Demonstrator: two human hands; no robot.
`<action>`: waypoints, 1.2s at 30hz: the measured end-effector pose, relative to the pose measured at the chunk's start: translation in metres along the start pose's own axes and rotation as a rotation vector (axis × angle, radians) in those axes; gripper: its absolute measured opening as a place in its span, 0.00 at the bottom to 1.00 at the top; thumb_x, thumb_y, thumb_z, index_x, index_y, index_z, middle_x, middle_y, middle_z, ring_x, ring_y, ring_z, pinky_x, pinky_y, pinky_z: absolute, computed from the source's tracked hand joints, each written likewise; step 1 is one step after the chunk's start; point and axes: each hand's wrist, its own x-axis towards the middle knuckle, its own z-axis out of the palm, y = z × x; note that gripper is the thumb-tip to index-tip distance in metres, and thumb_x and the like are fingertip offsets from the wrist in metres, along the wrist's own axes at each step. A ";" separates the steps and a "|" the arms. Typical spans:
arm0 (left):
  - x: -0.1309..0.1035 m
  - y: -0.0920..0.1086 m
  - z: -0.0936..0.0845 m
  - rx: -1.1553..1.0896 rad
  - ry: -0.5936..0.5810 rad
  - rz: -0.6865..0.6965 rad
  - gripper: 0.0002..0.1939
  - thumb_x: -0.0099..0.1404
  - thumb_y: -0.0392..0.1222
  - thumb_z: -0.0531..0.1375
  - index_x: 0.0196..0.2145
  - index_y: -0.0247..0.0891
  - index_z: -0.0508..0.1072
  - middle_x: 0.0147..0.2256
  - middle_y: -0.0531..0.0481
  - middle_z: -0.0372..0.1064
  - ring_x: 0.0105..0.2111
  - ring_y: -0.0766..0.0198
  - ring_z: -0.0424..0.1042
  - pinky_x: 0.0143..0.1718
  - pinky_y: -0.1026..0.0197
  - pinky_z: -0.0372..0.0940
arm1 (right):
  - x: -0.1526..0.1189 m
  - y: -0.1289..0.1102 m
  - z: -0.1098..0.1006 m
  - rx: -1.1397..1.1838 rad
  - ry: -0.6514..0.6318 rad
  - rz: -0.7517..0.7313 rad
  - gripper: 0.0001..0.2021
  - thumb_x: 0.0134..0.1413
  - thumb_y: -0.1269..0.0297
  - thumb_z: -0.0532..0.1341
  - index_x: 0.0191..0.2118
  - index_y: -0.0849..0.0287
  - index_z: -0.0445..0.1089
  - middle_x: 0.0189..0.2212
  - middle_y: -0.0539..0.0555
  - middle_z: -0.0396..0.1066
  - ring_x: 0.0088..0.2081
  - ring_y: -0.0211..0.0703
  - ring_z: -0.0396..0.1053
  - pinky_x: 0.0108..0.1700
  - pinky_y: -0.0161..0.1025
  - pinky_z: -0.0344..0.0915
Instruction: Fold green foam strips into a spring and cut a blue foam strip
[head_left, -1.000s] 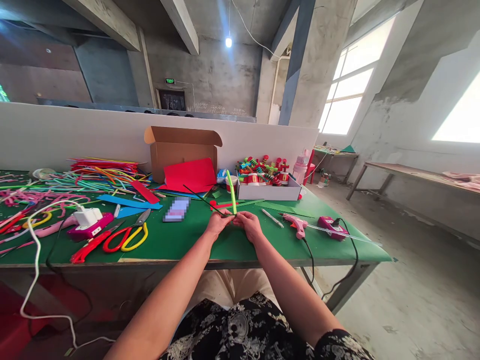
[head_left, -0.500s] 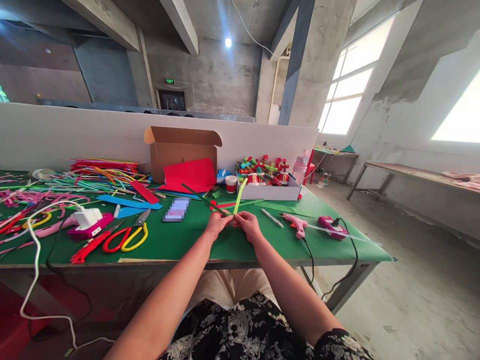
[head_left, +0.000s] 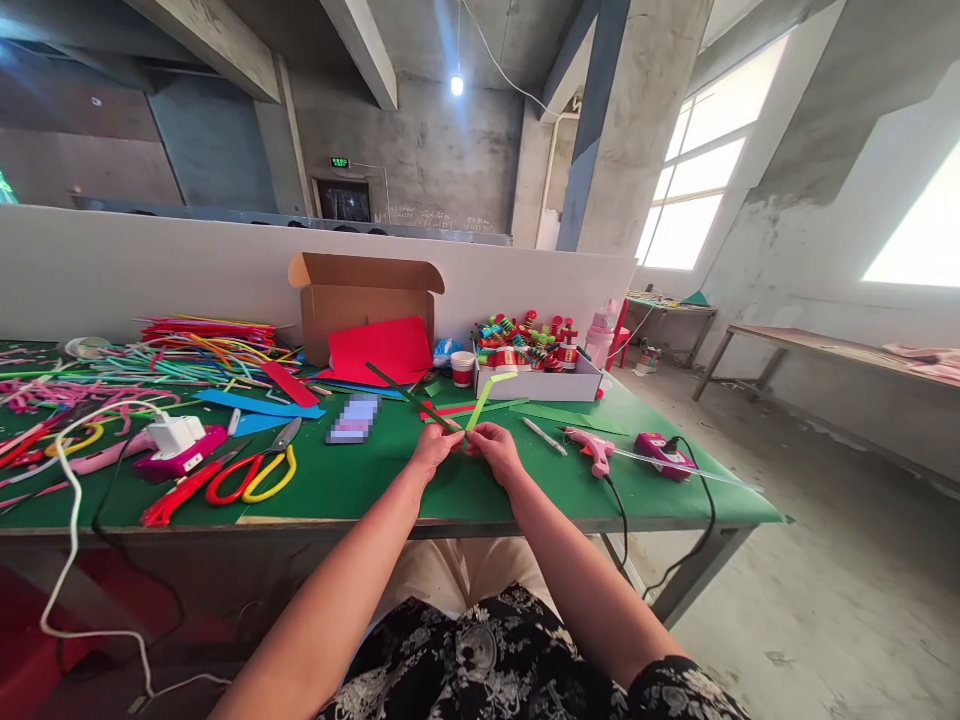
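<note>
Fingers (head_left: 481,434) of the left hand (head_left: 430,449) and right hand (head_left: 498,449) are pinched closed on near ends of a dark-green strip (head_left: 405,392) and a lime strip (head_left: 481,402), apparently for steadiness, free lengths angled ahead.

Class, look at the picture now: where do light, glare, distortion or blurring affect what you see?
Head view: the windows at right are blown out to white; head view, the hanging bulb throws a bluish streak; head view, the outer edges look stretched; head view, the flat object left of the left hand is pixelated, hiding its detail.
</note>
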 end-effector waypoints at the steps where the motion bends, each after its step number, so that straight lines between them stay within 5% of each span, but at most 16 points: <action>1: 0.000 0.000 0.000 0.005 -0.004 -0.005 0.13 0.41 0.45 0.68 0.18 0.39 0.68 0.15 0.56 0.63 0.18 0.68 0.62 0.23 0.63 0.60 | 0.000 0.000 0.000 0.003 -0.002 0.001 0.16 0.28 0.56 0.74 0.21 0.58 0.69 0.16 0.46 0.68 0.20 0.35 0.67 0.28 0.35 0.70; 15: 0.007 -0.005 -0.009 -0.030 0.023 0.000 0.20 0.46 0.58 0.68 0.24 0.37 0.73 0.21 0.52 0.70 0.20 0.67 0.66 0.23 0.63 0.61 | 0.000 -0.003 0.000 0.073 0.033 0.036 0.15 0.27 0.62 0.75 0.19 0.59 0.67 0.16 0.49 0.71 0.22 0.38 0.70 0.31 0.38 0.73; 27: 0.005 -0.005 -0.006 0.037 -0.032 0.019 0.14 0.43 0.48 0.70 0.21 0.37 0.73 0.18 0.55 0.68 0.20 0.68 0.64 0.26 0.63 0.61 | -0.001 -0.004 0.000 0.091 0.024 0.042 0.13 0.29 0.64 0.74 0.21 0.61 0.70 0.18 0.49 0.73 0.22 0.37 0.71 0.31 0.36 0.71; 36: 0.002 0.000 -0.002 0.020 0.032 -0.006 0.16 0.39 0.49 0.71 0.21 0.36 0.74 0.17 0.54 0.69 0.20 0.68 0.65 0.25 0.64 0.61 | -0.002 -0.005 0.001 0.082 0.004 0.021 0.10 0.32 0.63 0.73 0.22 0.61 0.74 0.19 0.51 0.74 0.22 0.38 0.70 0.31 0.37 0.71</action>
